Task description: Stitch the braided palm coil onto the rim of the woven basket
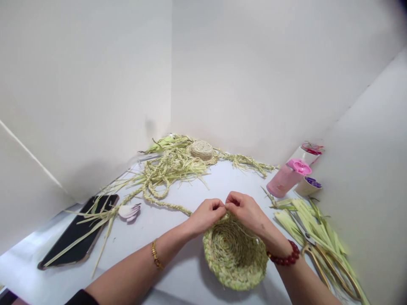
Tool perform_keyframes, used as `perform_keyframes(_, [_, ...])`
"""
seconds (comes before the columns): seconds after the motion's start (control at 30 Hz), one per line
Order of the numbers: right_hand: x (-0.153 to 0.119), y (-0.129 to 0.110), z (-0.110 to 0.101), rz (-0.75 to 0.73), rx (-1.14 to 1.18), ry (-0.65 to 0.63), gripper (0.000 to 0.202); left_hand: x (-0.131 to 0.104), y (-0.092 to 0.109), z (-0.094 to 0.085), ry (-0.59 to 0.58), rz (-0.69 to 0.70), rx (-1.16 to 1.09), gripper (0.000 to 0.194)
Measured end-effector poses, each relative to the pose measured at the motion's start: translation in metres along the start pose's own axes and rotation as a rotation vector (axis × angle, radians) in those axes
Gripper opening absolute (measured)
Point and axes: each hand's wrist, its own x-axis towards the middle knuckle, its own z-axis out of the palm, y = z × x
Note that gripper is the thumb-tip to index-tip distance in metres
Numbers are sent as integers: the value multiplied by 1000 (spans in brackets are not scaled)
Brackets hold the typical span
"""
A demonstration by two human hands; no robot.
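A round, bowl-shaped basket (237, 258) of coiled, braided green-yellow plant fibre stands tilted, its hollow facing me. At its far rim my left hand (208, 214) is closed in a pinch on the edge. My right hand (243, 209) is pinched too, its fingertips meeting the left ones; whatever they hold is too small to make out. A thin pale strand crosses the basket's inside below the right hand. From the left, a long braid (171, 206) runs up to my left hand, which hides where it meets the basket.
Loose fibre and braids (171, 165) lie heaped at the back beside a small woven hat (202, 150). A black phone (79, 233) and a pale purple-white shell-like piece (129, 212) lie left. Right are a pink container (282, 180), a cup (308, 187), husks (305, 212) and gold-handled scissors (330, 262).
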Motion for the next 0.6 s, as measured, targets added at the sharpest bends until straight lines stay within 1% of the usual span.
perform_keyframes(0.03, [6,1,0,17,92,-31,9,0,0,0,0,2,10,19])
perform_keyframes(0.1, [18,1,0,28,220,-37,9,0,0,0,-6,23,33,18])
perform_keyframes(0.2, [39,-4,-6,19,280,47,12,0,0,0,-27,42,53,17])
perform_keyframes(0.27, [55,-10,-18,15,261,113,17,-1,1,0,-29,28,59,17])
perform_keyframes(0.3, [63,-14,-27,17,226,147,18,-1,1,0,-26,20,64,18])
perform_keyframes(0.33, [71,-18,-39,22,182,188,19,-1,1,0,-23,17,68,18])
perform_keyframes(0.4, [82,-29,-71,23,77,312,19,-1,1,-1,-23,19,79,18])
perform_keyframes(0.47, [88,-41,-111,4,-35,512,15,-1,1,-2,-19,22,93,18])
perform_keyframes(0.5, [88,-47,-132,-11,-90,629,17,-1,1,-2,-15,23,99,18])
perform_keyframes(0.57, [85,-58,-167,-41,-174,869,33,-1,1,-2,-7,23,106,18])
perform_keyframes(0.6, [82,-60,-177,-60,-245,977,38,-1,1,-2,-4,24,104,18])
